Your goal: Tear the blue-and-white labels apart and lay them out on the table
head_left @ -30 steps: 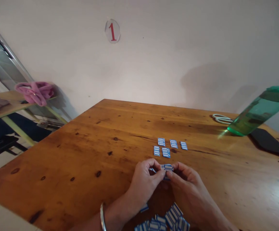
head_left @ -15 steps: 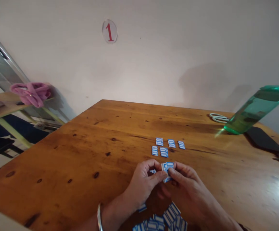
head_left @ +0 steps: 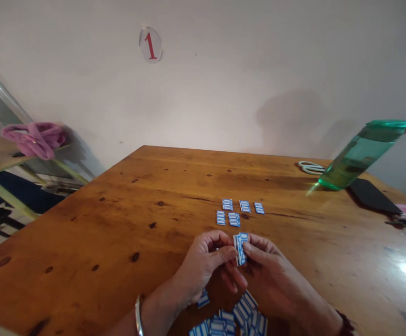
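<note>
A small stack of blue-and-white cards (head_left: 244, 239) is held upright between my two hands, its edges slightly fanned. My right hand (head_left: 271, 263) is closed on it, thumb across the front. On the left edge of the same stack, the thumb and fingertips of my left hand (head_left: 203, 261) pinch the cards. Beyond my hands, several small card groups lie in two short rows, one of them a fanned set (head_left: 234, 219) in the nearer row. Close to me is a loose, overlapping card pile (head_left: 220, 324). Another card (head_left: 203, 298) lies partly hidden under my left wrist.
A green water bottle (head_left: 364, 156) leans at the right of the wooden table (head_left: 94, 224), beside a white cable (head_left: 310, 168) and a black flat device (head_left: 373, 196). Keys (head_left: 401, 221) lie farther right. A pink cloth (head_left: 35, 140) rests on another table at left.
The view has turned slightly right, so everything sits a little farther left. Both hands still hold the stack; my left thumb has slid back toward its left edge.
</note>
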Demonstrator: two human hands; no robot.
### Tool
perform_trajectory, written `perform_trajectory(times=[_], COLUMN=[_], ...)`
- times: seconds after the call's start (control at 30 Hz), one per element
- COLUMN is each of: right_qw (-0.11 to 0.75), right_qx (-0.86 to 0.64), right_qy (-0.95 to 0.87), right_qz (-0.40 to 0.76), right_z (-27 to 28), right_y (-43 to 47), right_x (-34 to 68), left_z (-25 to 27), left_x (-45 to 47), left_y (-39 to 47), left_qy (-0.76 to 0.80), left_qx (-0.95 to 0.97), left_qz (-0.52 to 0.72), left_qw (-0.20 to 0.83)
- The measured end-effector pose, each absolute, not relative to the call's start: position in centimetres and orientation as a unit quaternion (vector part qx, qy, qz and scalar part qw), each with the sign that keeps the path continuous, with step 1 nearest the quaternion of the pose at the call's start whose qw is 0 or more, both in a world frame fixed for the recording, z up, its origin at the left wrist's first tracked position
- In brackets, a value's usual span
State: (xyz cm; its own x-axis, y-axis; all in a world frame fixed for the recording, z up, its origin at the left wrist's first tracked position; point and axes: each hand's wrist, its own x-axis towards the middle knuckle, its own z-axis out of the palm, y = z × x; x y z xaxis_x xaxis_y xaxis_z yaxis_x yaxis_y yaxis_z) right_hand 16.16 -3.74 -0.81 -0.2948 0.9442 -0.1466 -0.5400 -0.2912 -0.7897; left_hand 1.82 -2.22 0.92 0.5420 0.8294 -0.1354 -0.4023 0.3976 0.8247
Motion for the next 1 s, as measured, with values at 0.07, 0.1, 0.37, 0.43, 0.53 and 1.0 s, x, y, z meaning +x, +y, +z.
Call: perform_trajectory(times=[0.07,0.1,0.37,0.43,0.53,1.0], right_qw=[0.499,0.499,0.494,0.495,0.483,0.481], right_qx=[-0.315,-0.315,-0.317,-0.318,-0.306,-0.268], right_qy=[-0.319,-0.318,-0.324,-0.323,-0.326,-0.308], right_qz=[0.742,0.742,0.742,0.741,0.753,0.776], right_z=[-0.74,-0.72,-0.85,-0.88,-0.92,-0.78], right_y=[-3.75,-3.75,-3.76,-3.75,-3.78,-3.91], right_x=[16.15,16.14,16.2,16.22,16.23,16.35], left_z=[0.93,0.95,0.87,0.74,0.67,0.93], left_x=[1.78,1.75,1.78,1.79,1.78,1.65], left_y=[-2.24,-2.25,-2.3,-2.28,-2.28,-2.37], left_qy=[0.271,0.268,0.255,0.252,0.255,0.241], left_qx=[0.384,0.383,0.373,0.371,0.369,0.387], left_qz=[0.391,0.392,0.396,0.396,0.395,0.378], left_qw=[0.791,0.792,0.799,0.801,0.802,0.806])
